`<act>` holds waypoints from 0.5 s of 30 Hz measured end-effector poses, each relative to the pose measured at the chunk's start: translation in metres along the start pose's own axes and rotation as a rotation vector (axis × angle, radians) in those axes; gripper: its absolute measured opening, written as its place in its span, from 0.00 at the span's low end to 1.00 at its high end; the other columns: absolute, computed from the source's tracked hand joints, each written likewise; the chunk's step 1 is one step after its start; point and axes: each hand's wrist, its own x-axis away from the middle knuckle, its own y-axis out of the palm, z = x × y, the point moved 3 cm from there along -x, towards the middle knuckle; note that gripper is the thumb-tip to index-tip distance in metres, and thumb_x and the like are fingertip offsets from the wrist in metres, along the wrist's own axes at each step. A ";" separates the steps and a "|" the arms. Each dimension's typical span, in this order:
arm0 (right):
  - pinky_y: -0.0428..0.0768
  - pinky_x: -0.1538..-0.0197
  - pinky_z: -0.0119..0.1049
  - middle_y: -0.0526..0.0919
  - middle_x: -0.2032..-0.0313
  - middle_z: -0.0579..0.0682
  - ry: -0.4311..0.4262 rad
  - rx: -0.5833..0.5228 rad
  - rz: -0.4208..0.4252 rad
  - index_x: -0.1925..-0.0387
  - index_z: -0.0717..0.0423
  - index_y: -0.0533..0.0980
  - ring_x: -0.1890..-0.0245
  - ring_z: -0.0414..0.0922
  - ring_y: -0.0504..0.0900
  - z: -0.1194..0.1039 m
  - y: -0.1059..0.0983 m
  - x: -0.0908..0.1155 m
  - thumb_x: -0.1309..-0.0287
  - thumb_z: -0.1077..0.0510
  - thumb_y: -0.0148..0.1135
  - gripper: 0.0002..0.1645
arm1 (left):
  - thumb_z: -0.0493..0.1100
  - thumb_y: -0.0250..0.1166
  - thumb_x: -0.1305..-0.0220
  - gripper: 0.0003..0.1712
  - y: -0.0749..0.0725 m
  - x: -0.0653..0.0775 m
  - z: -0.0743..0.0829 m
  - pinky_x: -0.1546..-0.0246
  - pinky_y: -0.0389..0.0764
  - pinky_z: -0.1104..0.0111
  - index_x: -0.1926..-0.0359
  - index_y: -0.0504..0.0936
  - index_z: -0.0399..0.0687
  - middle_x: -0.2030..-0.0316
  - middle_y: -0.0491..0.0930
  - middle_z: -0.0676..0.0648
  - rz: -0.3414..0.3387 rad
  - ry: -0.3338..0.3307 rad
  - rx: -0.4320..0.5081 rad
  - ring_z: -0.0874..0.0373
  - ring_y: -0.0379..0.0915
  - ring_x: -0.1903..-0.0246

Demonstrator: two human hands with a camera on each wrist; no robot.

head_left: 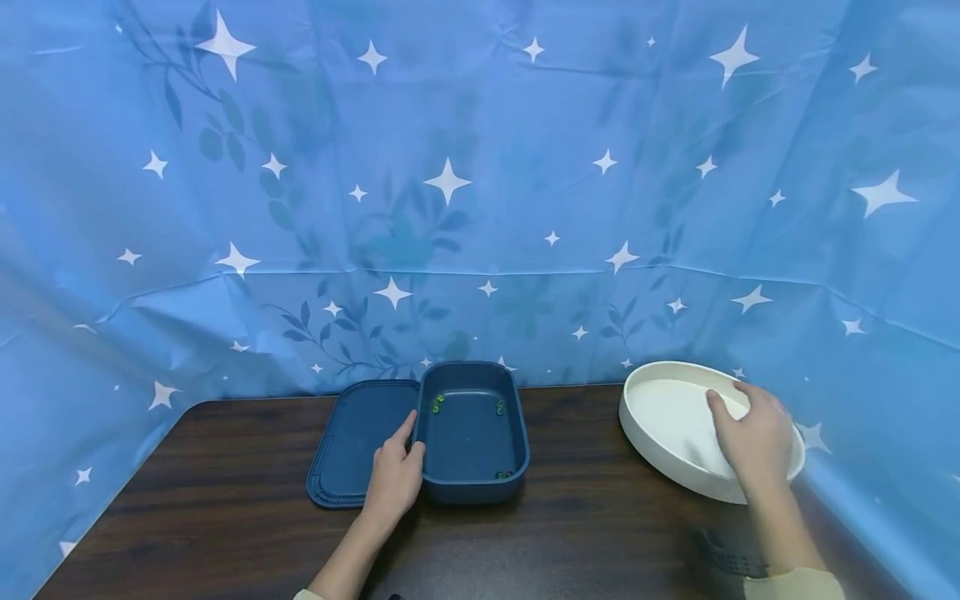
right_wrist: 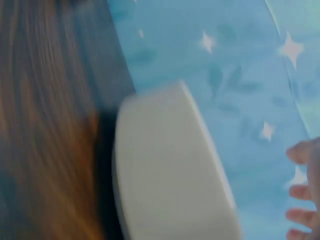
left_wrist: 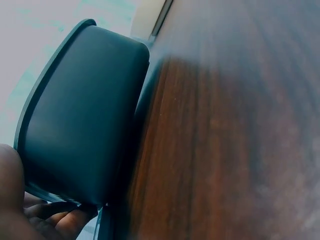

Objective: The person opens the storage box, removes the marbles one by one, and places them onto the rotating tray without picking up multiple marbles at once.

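Note:
A dark blue rectangular box [head_left: 471,492] stands on the table with several small green ring-like pieces [head_left: 500,407] near its inner corners. My left hand [head_left: 396,475] holds its left side, index finger along the rim. In the left wrist view, the thumb is at the rim and curled fingers [left_wrist: 75,222] are by the outer wall of the box [left_wrist: 85,115]. My right hand [head_left: 757,429] hovers over a white round shallow tray [head_left: 667,454], fingers apart. In the right wrist view, those fingers [right_wrist: 302,216] show beyond the blurred tray wall [right_wrist: 165,170], with nothing between them.
A flat dark blue lid [head_left: 348,442] lies left of the box, partly behind my left hand. The dark wooden table [head_left: 225,500] ends at a blue curtain [head_left: 480,217] with white stars. A dark blurred band [head_left: 731,558] is by my right wrist.

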 end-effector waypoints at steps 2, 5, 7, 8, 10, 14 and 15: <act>0.57 0.29 0.64 0.69 0.33 0.73 0.097 -0.001 0.003 0.32 0.68 0.68 0.31 0.71 0.63 0.021 -0.006 -0.005 0.30 0.45 0.51 0.36 | 0.38 0.48 0.28 0.33 0.000 0.000 0.001 0.86 0.65 0.68 0.23 0.60 0.46 0.90 0.64 0.53 -0.002 -0.002 0.001 0.60 0.53 0.91; 0.54 0.28 0.65 0.67 0.31 0.72 0.234 -0.085 0.034 0.31 0.68 0.67 0.29 0.71 0.61 0.049 -0.011 -0.008 0.30 0.45 0.50 0.37 | 0.39 0.48 0.28 0.33 0.000 0.000 0.002 0.87 0.64 0.68 0.23 0.60 0.48 0.90 0.64 0.53 -0.003 -0.008 0.000 0.60 0.53 0.92; 0.50 0.27 0.67 0.62 0.28 0.72 0.328 -0.130 0.033 0.28 0.66 0.63 0.27 0.71 0.56 0.064 -0.012 -0.009 0.29 0.44 0.48 0.39 | 0.39 0.48 0.27 0.33 0.000 0.000 0.002 0.86 0.64 0.68 0.22 0.60 0.48 0.90 0.64 0.54 -0.006 -0.005 0.006 0.61 0.53 0.92; 0.50 0.27 0.67 0.59 0.27 0.71 0.371 -0.159 0.030 0.27 0.65 0.61 0.26 0.71 0.54 0.071 -0.013 -0.009 0.30 0.43 0.47 0.40 | 0.39 0.47 0.27 0.33 0.000 0.000 0.002 0.87 0.64 0.68 0.22 0.60 0.48 0.90 0.64 0.54 -0.007 -0.002 0.009 0.61 0.52 0.92; 0.48 0.25 0.67 0.53 0.23 0.69 0.466 -0.208 -0.002 0.24 0.63 0.55 0.23 0.69 0.49 0.083 -0.013 -0.008 0.29 0.41 0.46 0.43 | 0.38 0.47 0.27 0.33 0.000 -0.001 0.002 0.86 0.64 0.68 0.22 0.59 0.48 0.90 0.64 0.53 -0.009 0.005 0.018 0.61 0.52 0.91; 0.49 0.22 0.63 0.42 0.20 0.66 0.620 -0.317 -0.065 0.20 0.60 0.42 0.21 0.67 0.44 0.097 -0.010 -0.005 0.30 0.38 0.46 0.50 | 0.38 0.47 0.26 0.33 0.000 -0.002 0.002 0.85 0.65 0.68 0.22 0.59 0.47 0.89 0.65 0.52 -0.013 0.006 0.026 0.60 0.52 0.91; 0.50 0.22 0.62 0.41 0.20 0.65 0.651 -0.348 -0.076 0.20 0.60 0.40 0.21 0.67 0.44 0.099 -0.009 -0.005 0.30 0.38 0.46 0.51 | 0.38 0.47 0.26 0.33 0.000 -0.002 0.002 0.84 0.66 0.67 0.22 0.59 0.47 0.87 0.67 0.52 -0.012 0.007 0.026 0.60 0.51 0.91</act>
